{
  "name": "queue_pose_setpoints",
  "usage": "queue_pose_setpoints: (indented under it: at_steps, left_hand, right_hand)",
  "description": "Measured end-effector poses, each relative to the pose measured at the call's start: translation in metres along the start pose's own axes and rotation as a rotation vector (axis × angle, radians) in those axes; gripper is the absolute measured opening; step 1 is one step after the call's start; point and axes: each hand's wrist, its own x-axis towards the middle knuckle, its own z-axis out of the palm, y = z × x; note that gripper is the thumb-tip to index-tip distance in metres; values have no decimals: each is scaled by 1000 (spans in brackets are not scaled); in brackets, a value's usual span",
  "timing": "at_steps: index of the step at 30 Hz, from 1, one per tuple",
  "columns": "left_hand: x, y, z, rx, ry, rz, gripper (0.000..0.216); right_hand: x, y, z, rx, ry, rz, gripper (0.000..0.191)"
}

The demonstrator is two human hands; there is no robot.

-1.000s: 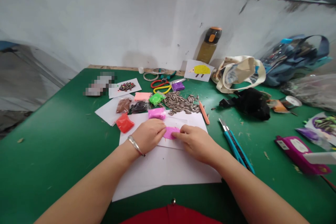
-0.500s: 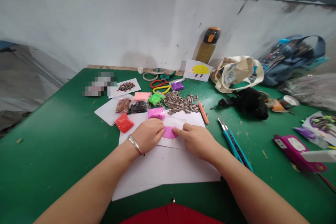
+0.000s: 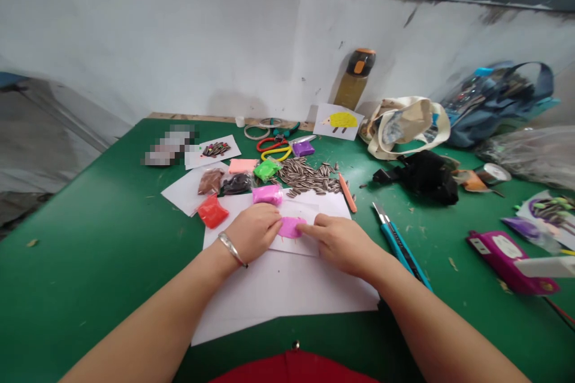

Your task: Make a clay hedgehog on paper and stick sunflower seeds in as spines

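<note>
A flat patch of pink modelling clay (image 3: 290,227) covers the middle of a small white paper card (image 3: 296,248), with thin orange lines drawn just below it. My left hand (image 3: 256,228) holds the card at its left side, fingers bent together and thumb beside the clay. From the right, my right hand (image 3: 336,238) presses the clay's edge with an outstretched index finger; its other fingers curl under, and nothing shows in them. Larger white sheets (image 3: 278,293) lie beneath the card. Just behind it is a bag of pink clay (image 3: 267,194).
Bags of red (image 3: 212,210), brown (image 3: 211,181) and green clay (image 3: 266,169) lie behind left, near striped sunflower seeds (image 3: 309,175). An orange clay tool (image 3: 347,192) and an open-bladed utility knife (image 3: 401,246) lie right. A yellow hedgehog picture (image 3: 339,121) leans on the wall.
My right index fingertip has shifted slightly on the right edge of the pink clay. The left hand stays in place on the card.
</note>
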Motion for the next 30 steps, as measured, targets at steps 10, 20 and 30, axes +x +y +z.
queue_pose_setpoints:
  at_steps: [10, 20, 30]
  left_hand:
    - [0, 0, 0, -1, -19, -15, 27]
    - [1, -1, 0, 4, -17, -9, 27]
    - [0, 0, 3, 32, -23, 18, 27]
  right_hand:
    - [2, 0, -2, -3, -3, 63, 52]
    - [2, 0, -5, -13, -34, 51, 49]
    - [6, -1, 0, -75, -14, 42, 49]
